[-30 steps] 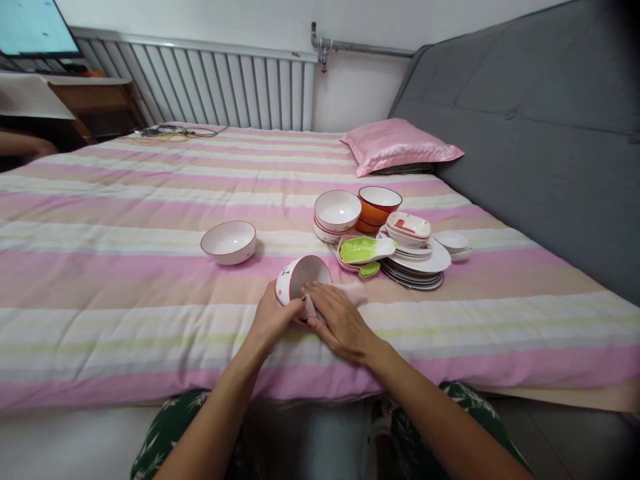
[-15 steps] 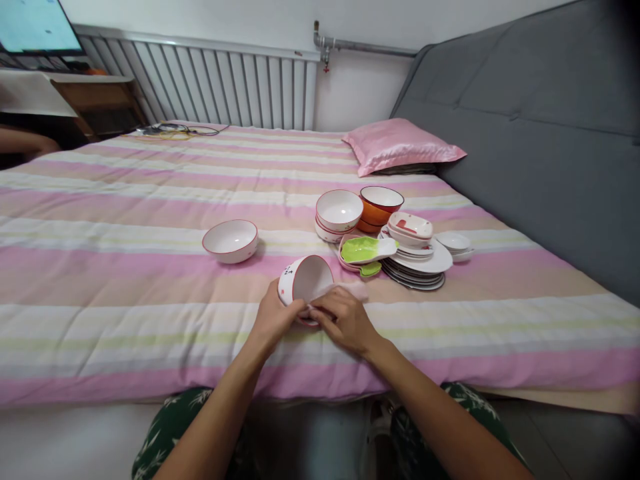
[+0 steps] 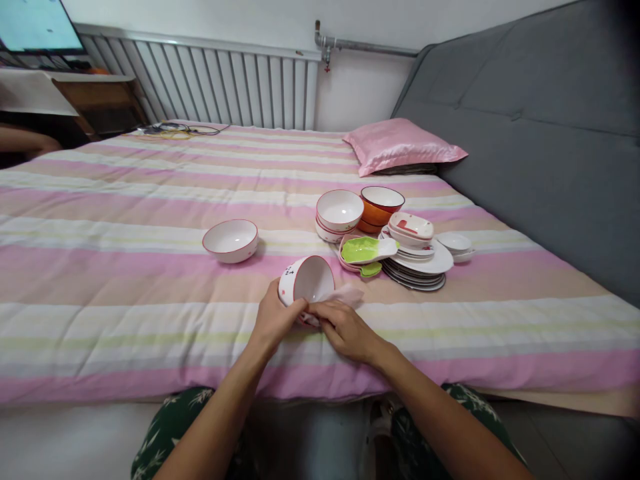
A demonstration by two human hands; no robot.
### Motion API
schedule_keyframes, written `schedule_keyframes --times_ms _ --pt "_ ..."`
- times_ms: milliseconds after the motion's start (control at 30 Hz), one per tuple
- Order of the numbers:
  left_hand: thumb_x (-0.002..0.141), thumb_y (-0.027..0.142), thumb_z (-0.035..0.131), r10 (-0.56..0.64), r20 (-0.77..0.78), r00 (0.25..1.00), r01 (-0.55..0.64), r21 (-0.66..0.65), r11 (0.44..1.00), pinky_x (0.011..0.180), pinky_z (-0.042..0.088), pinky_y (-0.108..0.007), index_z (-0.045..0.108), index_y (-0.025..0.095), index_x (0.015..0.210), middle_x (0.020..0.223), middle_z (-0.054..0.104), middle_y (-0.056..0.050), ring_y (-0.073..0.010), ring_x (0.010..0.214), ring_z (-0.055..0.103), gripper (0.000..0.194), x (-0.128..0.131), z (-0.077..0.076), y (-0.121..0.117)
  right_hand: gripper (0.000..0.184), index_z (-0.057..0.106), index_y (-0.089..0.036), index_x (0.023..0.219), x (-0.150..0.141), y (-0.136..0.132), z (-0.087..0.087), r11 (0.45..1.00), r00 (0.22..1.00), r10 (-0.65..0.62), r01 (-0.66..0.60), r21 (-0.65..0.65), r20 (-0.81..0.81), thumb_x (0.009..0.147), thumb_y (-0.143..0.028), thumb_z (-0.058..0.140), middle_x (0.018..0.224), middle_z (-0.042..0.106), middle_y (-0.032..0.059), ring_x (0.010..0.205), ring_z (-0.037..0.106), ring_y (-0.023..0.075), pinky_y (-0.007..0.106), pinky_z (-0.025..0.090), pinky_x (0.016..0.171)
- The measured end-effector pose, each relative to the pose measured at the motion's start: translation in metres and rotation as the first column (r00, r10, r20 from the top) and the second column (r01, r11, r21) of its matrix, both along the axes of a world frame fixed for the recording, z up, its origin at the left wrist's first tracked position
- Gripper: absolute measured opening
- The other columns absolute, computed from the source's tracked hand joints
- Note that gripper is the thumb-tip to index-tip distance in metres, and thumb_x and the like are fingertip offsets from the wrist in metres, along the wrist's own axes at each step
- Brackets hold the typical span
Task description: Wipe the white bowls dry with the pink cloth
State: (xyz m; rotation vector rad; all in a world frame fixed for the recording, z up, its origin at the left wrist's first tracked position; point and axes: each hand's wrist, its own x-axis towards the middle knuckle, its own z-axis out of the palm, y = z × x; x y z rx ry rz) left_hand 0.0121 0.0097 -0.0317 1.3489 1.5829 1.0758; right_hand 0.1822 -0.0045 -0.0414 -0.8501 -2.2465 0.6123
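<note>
My left hand (image 3: 275, 316) grips a white bowl (image 3: 299, 277) with a red rim and small dark markings, tilted on its side near the bed's front edge. Its thumb lies over the near rim. My right hand (image 3: 347, 328) is closed on a pale pink cloth (image 3: 349, 295) and presses it against the bowl's near rim; part of the cloth sticks out behind the fingers. Another white bowl (image 3: 231, 241) with a red rim stands upright to the left. Beyond my hands is a stack of matching bowls (image 3: 340, 208).
Right of the bowls are orange bowls (image 3: 376, 213), green-and-white spoon-shaped dishes (image 3: 367, 249), small square dishes (image 3: 411, 227) on stacked plates (image 3: 440, 261), and small white dishes (image 3: 454, 242). A pink pillow (image 3: 403, 145) lies by the grey headboard (image 3: 525, 113). Cables (image 3: 187, 129) lie at the far left.
My right hand has shifted slightly down along the bowl's rim, and the cloth has bunched differently behind it. The left hand and the bowl stay almost in place.
</note>
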Motion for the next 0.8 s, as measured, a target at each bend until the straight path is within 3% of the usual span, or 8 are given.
schedule_keyframes --times_ms 200,533,800 --pt "0.062 0.031 0.065 -0.014 -0.035 0.999 0.014 0.006 1.000 0.083 0.046 -0.038 0.052 0.012 0.113 0.108 0.062 -0.011 -0.0274 0.097 0.059 0.056 0.002 0.002 -0.001 0.033 0.068 -0.018 0.104 0.000 0.006 -0.007 0.998 0.991 0.026 -0.033 0.055 0.131 0.089 -0.006 0.041 0.109 0.071 0.0057 0.100 0.064 0.0188 0.032 0.045 0.087" --pt "0.063 0.030 0.065 -0.030 -0.033 0.999 0.030 -0.002 1.000 0.085 0.046 -0.036 0.052 0.014 0.113 0.111 0.062 -0.011 -0.0266 0.100 0.059 0.054 0.003 0.003 -0.001 0.037 0.056 -0.027 0.127 -0.001 0.009 -0.020 0.968 0.866 -0.214 0.126 0.216 0.452 0.095 -0.016 0.043 0.131 0.059 0.0043 0.127 0.047 0.0213 0.045 0.030 0.108" --pt "0.061 0.028 0.067 -0.019 -0.011 1.000 0.019 0.007 1.000 0.080 0.047 -0.035 0.054 0.014 0.110 0.106 0.065 -0.010 -0.0264 0.095 0.061 0.052 0.006 0.009 -0.003 0.040 0.052 -0.021 0.131 -0.005 0.012 -0.025 0.945 0.813 -0.313 0.216 0.244 0.492 0.093 -0.013 0.043 0.140 0.050 0.0075 0.136 0.036 0.0243 0.047 0.029 0.111"
